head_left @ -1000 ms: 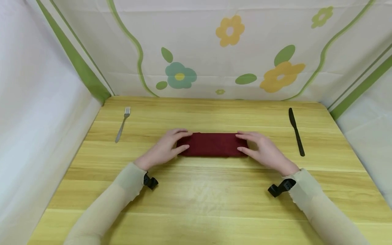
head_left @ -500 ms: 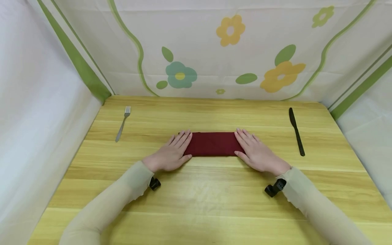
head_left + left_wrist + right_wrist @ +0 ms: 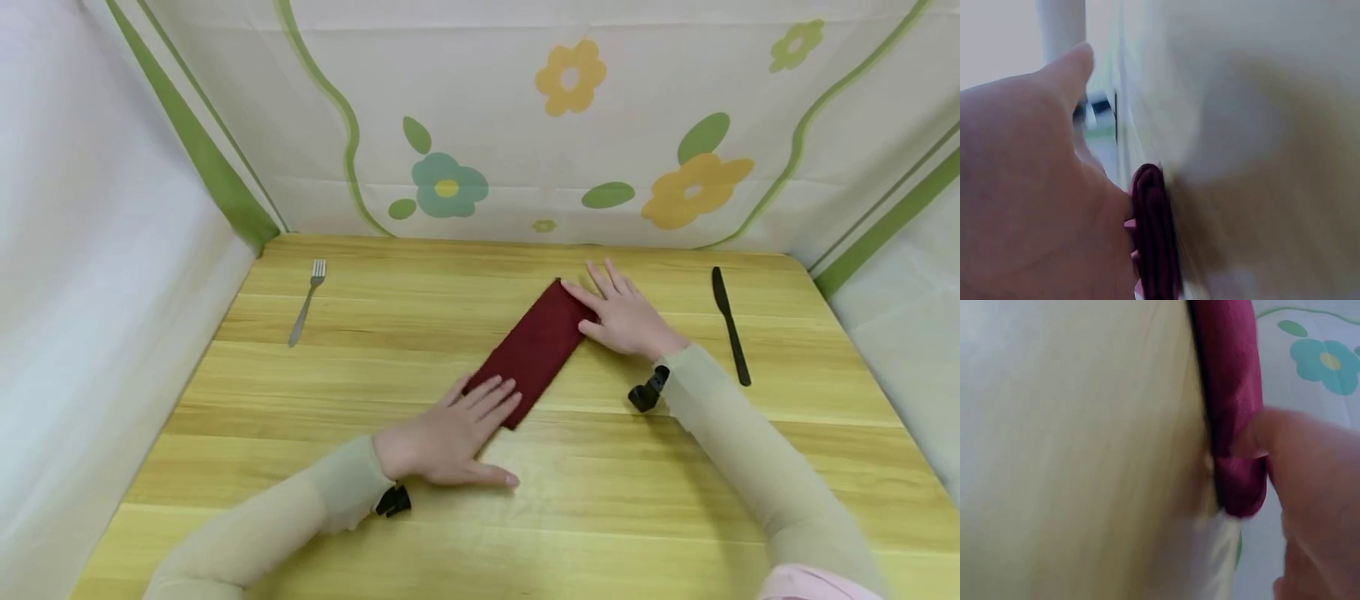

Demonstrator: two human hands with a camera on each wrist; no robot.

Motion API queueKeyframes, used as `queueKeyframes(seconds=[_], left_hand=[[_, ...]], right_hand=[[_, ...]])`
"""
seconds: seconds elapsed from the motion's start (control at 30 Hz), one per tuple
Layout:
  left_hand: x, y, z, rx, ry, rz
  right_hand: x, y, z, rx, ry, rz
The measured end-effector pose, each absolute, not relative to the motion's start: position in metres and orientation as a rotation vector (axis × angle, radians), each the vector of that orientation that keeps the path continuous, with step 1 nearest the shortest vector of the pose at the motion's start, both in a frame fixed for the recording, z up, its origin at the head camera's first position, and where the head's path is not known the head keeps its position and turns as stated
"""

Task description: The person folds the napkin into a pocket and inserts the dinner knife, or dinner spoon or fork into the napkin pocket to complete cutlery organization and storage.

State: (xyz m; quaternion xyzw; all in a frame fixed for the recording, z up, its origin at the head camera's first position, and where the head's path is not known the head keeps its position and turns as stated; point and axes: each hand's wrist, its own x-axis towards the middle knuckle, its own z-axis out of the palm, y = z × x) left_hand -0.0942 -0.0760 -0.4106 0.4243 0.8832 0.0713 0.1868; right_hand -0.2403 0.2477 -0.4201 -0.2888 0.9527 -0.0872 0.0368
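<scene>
A dark red folded cloth napkin (image 3: 534, 346) lies slantwise on the wooden table, its far end toward the right. My left hand (image 3: 453, 433) rests flat on the near end, fingers straight, thumb spread out over the wood. At the far end, my right hand (image 3: 622, 312) touches the napkin with its index finger and thumb, the other fingers spread beyond it. Stacked layers show at the edge of the napkin (image 3: 1155, 234) in the left wrist view. In the right wrist view, the thumb (image 3: 1257, 437) presses against the side of the napkin (image 3: 1232, 381).
A metal fork (image 3: 307, 304) lies at the left of the table (image 3: 570, 517), and a black knife (image 3: 731, 325) lies at the right. Behind the table hangs a white curtain (image 3: 510, 108) with flowers, and white cloth closes both sides.
The napkin has turned from lying crosswise to a slant. My left hand has come nearer with one end while my right hand has moved farther away with the other. Fork and knife stay put.
</scene>
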Motion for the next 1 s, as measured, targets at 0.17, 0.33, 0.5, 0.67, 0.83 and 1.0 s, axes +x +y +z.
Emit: queueKeyframes(seconds=[0.17,0.33,0.5,0.67,0.83,1.0], left_hand=[[-0.085,-0.064,-0.408,1.331,2.41,0.345],[-0.097,-0.064,-0.416,1.36,2.507,0.358],[-0.105,-0.066,-0.421,1.298,2.53,0.285],[-0.105,-0.061,-0.418,1.254,2.502,0.228],[-0.104,-0.048,-0.417,1.24,2.508,0.167],[-0.106,-0.035,-0.42,1.277,2.546,0.071]], right_hand=[[-0.244,0.24,-0.421,-0.885,2.991,-0.392],[-0.229,0.231,-0.416,-0.876,2.917,-0.514],[-0.206,0.218,-0.413,-0.86,2.767,-0.525],[-0.2,0.212,-0.419,-0.836,2.702,-0.534],[-0.218,0.206,-0.426,-0.898,2.709,-0.565],[-0.237,0.196,-0.428,-0.942,2.705,-0.589]])
